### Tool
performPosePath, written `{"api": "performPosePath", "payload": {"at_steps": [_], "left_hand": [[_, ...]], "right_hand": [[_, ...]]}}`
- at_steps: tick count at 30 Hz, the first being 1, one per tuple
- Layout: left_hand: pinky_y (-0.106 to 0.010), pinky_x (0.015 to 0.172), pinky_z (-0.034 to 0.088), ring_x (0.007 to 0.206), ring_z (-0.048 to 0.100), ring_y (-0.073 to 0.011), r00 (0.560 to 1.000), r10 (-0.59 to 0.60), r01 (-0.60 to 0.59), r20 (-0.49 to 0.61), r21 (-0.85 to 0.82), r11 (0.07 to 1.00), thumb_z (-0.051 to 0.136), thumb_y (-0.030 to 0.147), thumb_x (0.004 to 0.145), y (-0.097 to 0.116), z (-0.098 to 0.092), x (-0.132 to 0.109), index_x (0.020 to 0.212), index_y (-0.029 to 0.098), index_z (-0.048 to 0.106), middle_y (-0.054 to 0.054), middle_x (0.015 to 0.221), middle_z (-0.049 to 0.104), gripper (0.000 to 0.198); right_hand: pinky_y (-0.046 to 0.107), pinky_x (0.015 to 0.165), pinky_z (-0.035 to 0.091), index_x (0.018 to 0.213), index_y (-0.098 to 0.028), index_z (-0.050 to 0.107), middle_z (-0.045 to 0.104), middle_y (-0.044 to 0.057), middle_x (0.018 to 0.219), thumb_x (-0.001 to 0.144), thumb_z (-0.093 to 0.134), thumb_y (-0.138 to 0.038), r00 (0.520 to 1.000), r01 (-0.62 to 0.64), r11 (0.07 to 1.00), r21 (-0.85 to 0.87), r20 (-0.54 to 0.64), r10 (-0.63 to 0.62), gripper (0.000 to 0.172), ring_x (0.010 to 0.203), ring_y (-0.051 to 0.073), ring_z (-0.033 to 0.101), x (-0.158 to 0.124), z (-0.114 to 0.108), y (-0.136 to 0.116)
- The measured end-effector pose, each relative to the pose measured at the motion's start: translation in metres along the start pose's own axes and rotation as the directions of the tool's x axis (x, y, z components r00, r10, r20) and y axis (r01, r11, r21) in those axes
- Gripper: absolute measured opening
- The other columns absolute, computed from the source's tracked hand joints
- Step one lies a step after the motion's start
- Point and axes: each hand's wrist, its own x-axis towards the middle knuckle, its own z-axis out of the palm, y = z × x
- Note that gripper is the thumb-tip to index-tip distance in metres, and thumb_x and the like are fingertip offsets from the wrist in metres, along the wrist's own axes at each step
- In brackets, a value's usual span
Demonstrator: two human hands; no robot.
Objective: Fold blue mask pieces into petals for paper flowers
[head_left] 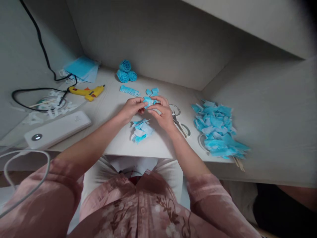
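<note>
Between my two hands is a small piece of blue fabric [148, 102], raised over the middle of the table. My left hand [133, 108] pinches its left side with thumb and fingers. On the other side my right hand [162, 111] has its fingers closed on the right edge. Just behind lie a few small blue pieces [152, 91], and a row of folded blue pieces [129, 90] rests to their left. A small pile of blue and white scraps [142, 130] sits in front of my hands. Scissors [180, 124] lie close beside my right wrist.
Three blue rolled flowers [125, 71] stand at the back. A yellow glue gun [88, 92], white power bank [58, 130], black cable [39, 33] and flat blue masks [81, 67] are on the left. A large heap of blue scraps [215, 129] is at right, against the side wall.
</note>
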Motion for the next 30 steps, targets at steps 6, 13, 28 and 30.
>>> {"api": "performPosePath", "payload": {"at_steps": [6, 13, 28, 30], "left_hand": [[-0.023, 0.055, 0.037, 0.053, 0.050, -0.0074, 0.999, 0.038, -0.035, -0.033, 0.076, 0.997, 0.076, 0.038, 0.067, 0.004, 0.004, -0.003, 0.066, 0.018, 0.059, 0.003, 0.060, 0.057, 0.026], [-0.023, 0.053, 0.037, 0.052, 0.049, -0.0081, 0.999, 0.044, -0.041, -0.021, 0.129, 0.991, 0.076, 0.038, 0.067, 0.007, 0.006, -0.004, 0.068, 0.018, 0.062, 0.003, 0.058, 0.059, 0.025], [-0.022, 0.053, 0.036, 0.053, 0.051, -0.0076, 0.999, 0.048, -0.048, 0.003, 0.146, 0.988, 0.078, 0.040, 0.063, 0.004, 0.005, -0.003, 0.070, 0.016, 0.064, 0.002, 0.063, 0.062, 0.029], [-0.022, 0.053, 0.037, 0.054, 0.052, -0.0079, 0.999, 0.040, -0.043, 0.025, 0.145, 0.988, 0.078, 0.041, 0.064, 0.002, 0.003, -0.002, 0.071, 0.016, 0.064, 0.001, 0.065, 0.063, 0.029]], "right_hand": [[0.049, 0.118, 0.040, 0.098, -0.032, 0.080, 0.069, 0.003, 0.134, 0.096, 0.067, -0.033, 0.995, -0.075, 0.994, 0.076, -0.053, 0.079, 0.013, 0.134, 0.024, 0.058, -0.001, -0.001, -0.007], [0.048, 0.116, 0.044, 0.090, -0.027, 0.077, 0.070, 0.006, 0.132, 0.089, 0.074, -0.035, 0.976, -0.191, 0.969, 0.159, -0.075, 0.204, 0.008, 0.126, 0.023, 0.063, 0.000, 0.003, -0.006], [0.033, 0.088, 0.055, 0.116, -0.025, 0.060, 0.067, 0.001, 0.095, 0.079, 0.079, -0.049, 0.923, -0.329, 0.799, 0.503, -0.010, 0.386, 0.048, 0.088, 0.016, 0.065, 0.001, 0.014, 0.003], [0.033, 0.086, 0.054, 0.123, -0.026, 0.058, 0.064, 0.000, 0.091, 0.079, 0.078, -0.053, 0.923, -0.339, 0.790, 0.510, 0.018, 0.385, 0.055, 0.086, 0.016, 0.063, 0.001, 0.013, 0.003]]}}
